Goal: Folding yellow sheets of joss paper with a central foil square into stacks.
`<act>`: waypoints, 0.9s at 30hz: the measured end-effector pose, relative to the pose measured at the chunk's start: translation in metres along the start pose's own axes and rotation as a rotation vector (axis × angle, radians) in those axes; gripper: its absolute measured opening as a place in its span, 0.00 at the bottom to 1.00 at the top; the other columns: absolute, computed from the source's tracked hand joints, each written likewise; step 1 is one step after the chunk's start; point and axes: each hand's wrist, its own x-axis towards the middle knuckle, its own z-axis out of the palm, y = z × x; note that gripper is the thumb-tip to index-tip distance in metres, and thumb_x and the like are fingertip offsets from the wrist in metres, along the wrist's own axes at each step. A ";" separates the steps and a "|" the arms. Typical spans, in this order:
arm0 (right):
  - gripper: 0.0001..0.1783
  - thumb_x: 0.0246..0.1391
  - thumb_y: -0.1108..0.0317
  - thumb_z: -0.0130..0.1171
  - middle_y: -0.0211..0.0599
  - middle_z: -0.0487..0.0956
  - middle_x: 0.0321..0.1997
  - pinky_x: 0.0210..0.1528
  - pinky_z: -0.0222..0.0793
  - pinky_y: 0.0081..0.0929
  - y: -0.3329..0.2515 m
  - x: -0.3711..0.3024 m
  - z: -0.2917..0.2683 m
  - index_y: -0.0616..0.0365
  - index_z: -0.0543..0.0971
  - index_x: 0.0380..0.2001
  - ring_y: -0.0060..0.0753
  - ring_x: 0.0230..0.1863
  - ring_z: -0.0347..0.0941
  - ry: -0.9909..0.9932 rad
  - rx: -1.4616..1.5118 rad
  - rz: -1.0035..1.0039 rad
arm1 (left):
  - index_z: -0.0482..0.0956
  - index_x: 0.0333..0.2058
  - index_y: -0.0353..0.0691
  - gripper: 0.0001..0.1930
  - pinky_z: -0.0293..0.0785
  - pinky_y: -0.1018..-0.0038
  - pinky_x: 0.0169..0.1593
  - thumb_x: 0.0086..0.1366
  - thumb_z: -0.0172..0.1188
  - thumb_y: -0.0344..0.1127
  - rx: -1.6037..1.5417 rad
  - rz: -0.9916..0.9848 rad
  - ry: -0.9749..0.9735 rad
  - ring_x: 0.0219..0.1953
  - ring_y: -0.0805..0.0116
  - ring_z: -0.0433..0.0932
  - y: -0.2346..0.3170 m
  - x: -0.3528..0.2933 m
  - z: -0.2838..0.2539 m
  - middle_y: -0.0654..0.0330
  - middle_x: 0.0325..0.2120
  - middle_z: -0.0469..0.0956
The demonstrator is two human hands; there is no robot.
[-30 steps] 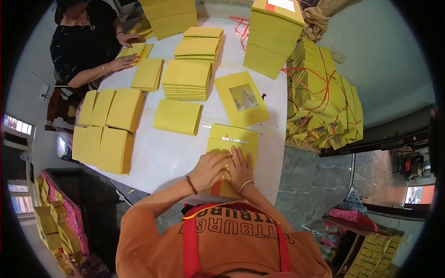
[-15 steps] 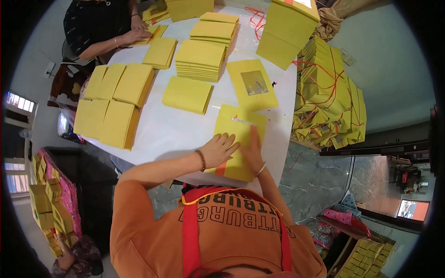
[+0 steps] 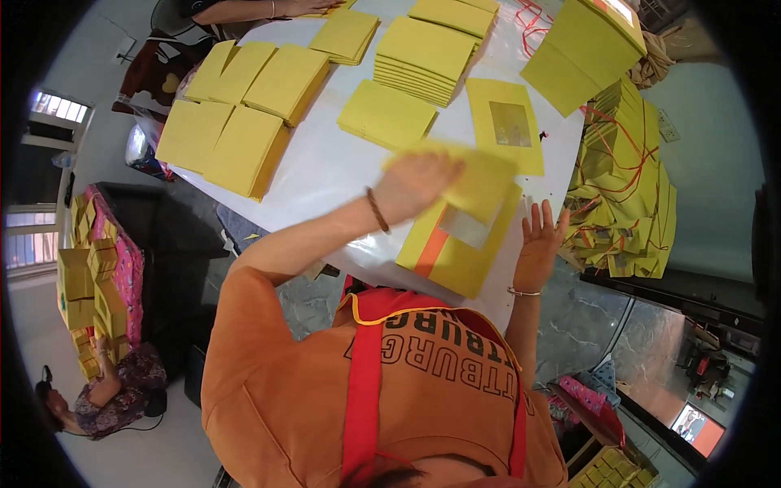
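Observation:
My left hand, smeared by motion, is on a folded yellow paper bag that is blurred along with it. The thumb side and the paper's far edge are unclear. Under it, near the table's front edge, lies another yellow paper bag with an orange stripe and a clear window. To its right, my right hand is raised with fingers spread, holding nothing. A flat yellow bag with a window lies just beyond. A low folded stack is next to my left hand.
Several folded yellow stacks cover the table's left side, with a taller pile at the back. A big yellow block stands back right. Red-tied bundles are beyond the right edge. A co-worker's arm rests at the far left.
My left hand has moved away from me with the folded bag, uncovering the striped, windowed one. My right hand has left the paper and moved right. The view has shifted.

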 end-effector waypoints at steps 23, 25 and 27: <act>0.19 0.61 0.64 0.41 0.37 0.73 0.44 0.55 0.58 0.27 0.039 -0.024 -0.007 0.63 0.67 0.52 0.28 0.48 0.68 -0.009 -0.482 0.118 | 0.64 0.53 0.46 0.29 0.62 0.65 0.52 0.48 0.56 0.36 0.185 -0.004 -0.326 0.51 0.58 0.63 -0.154 -0.048 0.051 0.55 0.48 0.66; 0.19 0.61 0.65 0.42 0.37 0.73 0.44 0.55 0.58 0.26 0.039 -0.027 -0.010 0.63 0.67 0.52 0.28 0.48 0.67 -0.002 -0.458 0.128 | 0.62 0.54 0.45 0.29 0.59 0.63 0.55 0.51 0.54 0.38 0.163 -0.027 -0.381 0.53 0.55 0.61 -0.153 -0.046 0.048 0.52 0.51 0.63; 0.18 0.60 0.67 0.43 0.36 0.73 0.44 0.55 0.59 0.25 0.039 -0.028 -0.009 0.63 0.67 0.52 0.28 0.48 0.67 -0.022 -0.458 0.108 | 0.61 0.56 0.44 0.29 0.56 0.61 0.58 0.54 0.52 0.40 0.146 -0.055 -0.436 0.56 0.52 0.59 -0.150 -0.051 0.049 0.49 0.54 0.60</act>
